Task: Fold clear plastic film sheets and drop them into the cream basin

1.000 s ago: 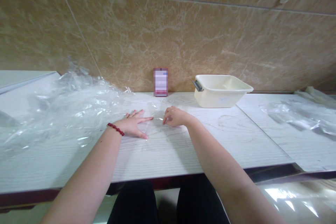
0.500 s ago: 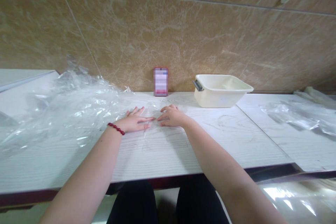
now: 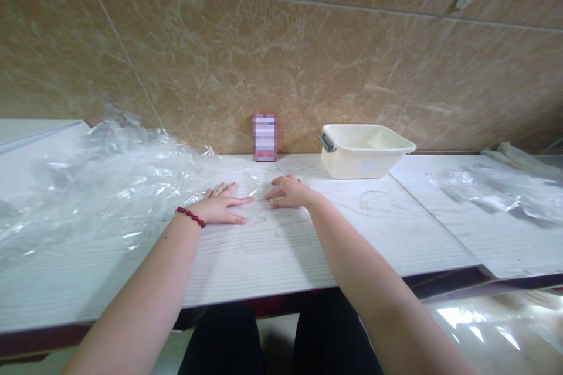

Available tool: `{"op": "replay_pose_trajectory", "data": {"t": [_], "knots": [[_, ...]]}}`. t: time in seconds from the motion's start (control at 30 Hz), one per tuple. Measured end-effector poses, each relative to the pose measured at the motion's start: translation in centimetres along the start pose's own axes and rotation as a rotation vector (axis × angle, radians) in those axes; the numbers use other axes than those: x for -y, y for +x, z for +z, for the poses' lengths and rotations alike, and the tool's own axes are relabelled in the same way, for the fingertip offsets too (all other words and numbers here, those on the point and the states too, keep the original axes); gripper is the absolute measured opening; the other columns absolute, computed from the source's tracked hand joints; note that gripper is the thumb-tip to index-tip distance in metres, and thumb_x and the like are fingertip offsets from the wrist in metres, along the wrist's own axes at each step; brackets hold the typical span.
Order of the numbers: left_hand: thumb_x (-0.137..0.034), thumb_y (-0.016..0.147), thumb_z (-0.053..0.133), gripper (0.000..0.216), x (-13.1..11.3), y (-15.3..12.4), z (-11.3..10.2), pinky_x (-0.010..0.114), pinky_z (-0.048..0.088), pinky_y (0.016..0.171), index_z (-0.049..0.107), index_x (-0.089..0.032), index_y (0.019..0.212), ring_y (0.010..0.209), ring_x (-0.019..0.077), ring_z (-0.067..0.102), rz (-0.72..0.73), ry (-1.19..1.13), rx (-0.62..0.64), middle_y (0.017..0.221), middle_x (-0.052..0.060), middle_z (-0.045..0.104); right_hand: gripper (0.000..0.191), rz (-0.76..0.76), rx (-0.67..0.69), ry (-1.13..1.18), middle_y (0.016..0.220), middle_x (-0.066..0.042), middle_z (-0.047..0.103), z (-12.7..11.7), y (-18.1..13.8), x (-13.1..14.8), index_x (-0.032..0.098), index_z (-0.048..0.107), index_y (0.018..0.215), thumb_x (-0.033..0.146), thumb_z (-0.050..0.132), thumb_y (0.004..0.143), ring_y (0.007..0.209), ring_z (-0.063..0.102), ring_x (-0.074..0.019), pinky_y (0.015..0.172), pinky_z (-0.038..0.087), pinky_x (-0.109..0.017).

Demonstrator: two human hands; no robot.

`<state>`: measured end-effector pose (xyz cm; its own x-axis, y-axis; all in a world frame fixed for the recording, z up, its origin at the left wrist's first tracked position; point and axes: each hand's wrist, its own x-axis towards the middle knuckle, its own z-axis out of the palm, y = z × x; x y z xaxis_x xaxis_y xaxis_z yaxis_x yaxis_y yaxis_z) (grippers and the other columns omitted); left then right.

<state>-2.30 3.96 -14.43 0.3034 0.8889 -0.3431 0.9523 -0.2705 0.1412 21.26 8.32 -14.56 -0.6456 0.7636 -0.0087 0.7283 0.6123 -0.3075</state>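
Observation:
A clear plastic sheet [image 3: 259, 228] lies flat on the white table [image 3: 308, 252] in front of me. My left hand [image 3: 220, 209], with a red bead bracelet at the wrist, rests palm down on the sheet with its fingers stretched out. My right hand [image 3: 288, 192] lies just to its right, fingers spread and pressed flat on the same sheet. Neither hand grips anything.
A large crumpled heap of clear plastic [image 3: 101, 170] covers the table's left part. A cream plastic basin [image 3: 363, 150] stands at the back right by the brown tiled wall, a small pink box [image 3: 264, 137] beside it. More clear plastic [image 3: 497, 193] lies at the far right.
My right hand has opened from a curled pinch to flat, spread fingers and slid a little farther from me. The left hand has barely moved.

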Motion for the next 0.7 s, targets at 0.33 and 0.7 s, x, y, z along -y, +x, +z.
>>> {"op": "replay_pose_trajectory", "data": {"t": [0.33, 0.7], "knots": [[-0.07, 0.049, 0.047, 0.083, 0.0, -0.3, -0.2, 0.054, 0.007, 0.093, 0.028, -0.038, 0.123, 0.122, 0.0364, -0.005, -0.007, 0.024, -0.013, 0.138, 0.003, 0.001, 0.041, 0.037, 0.015, 0.002, 0.122, 0.003, 0.039, -0.2, 0.0, -1.1, 0.041, 0.057, 0.098, 0.056, 0.056, 0.06, 0.111, 0.028, -0.0274, 0.088, 0.024, -0.042], [-0.07, 0.048, 0.048, 0.085, -0.2, -0.5, -0.4, 0.055, 0.005, 0.093, 0.027, -0.038, 0.124, 0.122, 0.0358, -0.008, -0.001, 0.017, -0.005, 0.139, 0.005, -0.001, 0.042, 0.038, 0.001, -0.016, 0.122, 0.003, 0.041, -0.1, 0.1, -1.5, 0.04, 0.058, 0.097, 0.058, 0.055, 0.059, 0.11, 0.032, -0.0267, 0.088, 0.026, -0.042]]}}
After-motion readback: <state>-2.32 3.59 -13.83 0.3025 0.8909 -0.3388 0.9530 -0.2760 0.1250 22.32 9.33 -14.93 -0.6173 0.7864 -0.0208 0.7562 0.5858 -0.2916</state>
